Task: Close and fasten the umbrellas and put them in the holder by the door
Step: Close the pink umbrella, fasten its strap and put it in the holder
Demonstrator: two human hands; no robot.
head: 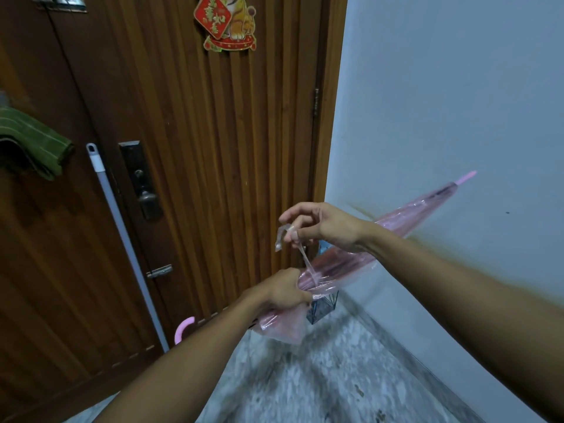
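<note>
A clear pink umbrella (406,215) is folded and held level, its pink tip pointing up-right toward the wall and its curved pink handle (182,328) low at the left. My left hand (287,290) grips the gathered canopy near its lower end. My right hand (320,225) is above it and pinches the umbrella's clear closing strap (282,236), pulled up and away from the canopy. Below the hands a dark wire holder (322,309) stands on the floor in the corner by the door, mostly hidden by the umbrella.
A brown ribbed wooden door (213,148) with a dark lock (142,181) fills the left and middle. A grey mop or broom pole (122,236) leans against it. A green cloth (30,141) hangs at far left. A pale wall (442,102) is on the right, speckled stone floor (320,377) below.
</note>
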